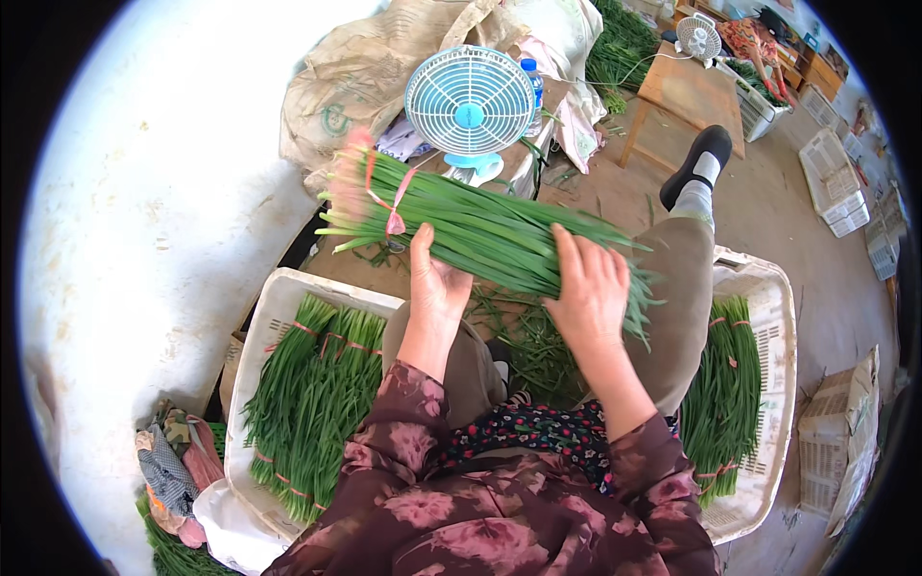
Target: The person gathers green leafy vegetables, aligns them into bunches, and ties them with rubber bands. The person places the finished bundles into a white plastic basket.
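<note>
A bunch of long green garlic chives lies across both hands above the lap, its pale stem ends at the left and leaf tips at the right. A pinkish-red tie goes round it near the stem ends. My left hand supports the bunch from below, thumb up against its near side. My right hand rests on the leafy half, fingers over the top. Tied chives fill much of a white plastic crate at the left; another white crate at the right holds more tied bunches.
A blue-and-white fan and a water bottle stand ahead, beside woven sacks. Loose leaves litter the floor between the knees. Farther right are a wooden table, empty crates and another person at a crate of greens.
</note>
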Demonstrator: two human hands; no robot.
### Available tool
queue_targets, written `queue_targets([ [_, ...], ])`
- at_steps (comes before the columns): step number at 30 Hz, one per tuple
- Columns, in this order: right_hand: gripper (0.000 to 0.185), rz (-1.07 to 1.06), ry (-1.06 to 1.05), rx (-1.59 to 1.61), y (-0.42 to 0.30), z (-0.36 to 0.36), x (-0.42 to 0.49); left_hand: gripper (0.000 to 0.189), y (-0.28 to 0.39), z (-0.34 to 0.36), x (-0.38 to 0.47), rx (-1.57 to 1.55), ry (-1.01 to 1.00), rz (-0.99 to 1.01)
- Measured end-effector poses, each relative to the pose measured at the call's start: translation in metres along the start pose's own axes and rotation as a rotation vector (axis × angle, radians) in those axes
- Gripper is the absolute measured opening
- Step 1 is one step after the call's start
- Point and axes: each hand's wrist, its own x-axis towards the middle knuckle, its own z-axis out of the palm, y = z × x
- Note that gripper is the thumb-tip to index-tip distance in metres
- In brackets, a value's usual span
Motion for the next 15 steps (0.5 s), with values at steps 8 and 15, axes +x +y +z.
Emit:
queue_targets([
  [8,0.022,0.310,-0.030,-0.098,0.122,0.001,-0.050,0.052,0.027,-0.032,0.021,-0.076,0.112,0.067],
  [15,0.014,0.316,0.273,0.349,0.086,-0.033,-0.027,0.057,0.033,-0.038,0.020,-0.154,0.128,0.090],
])
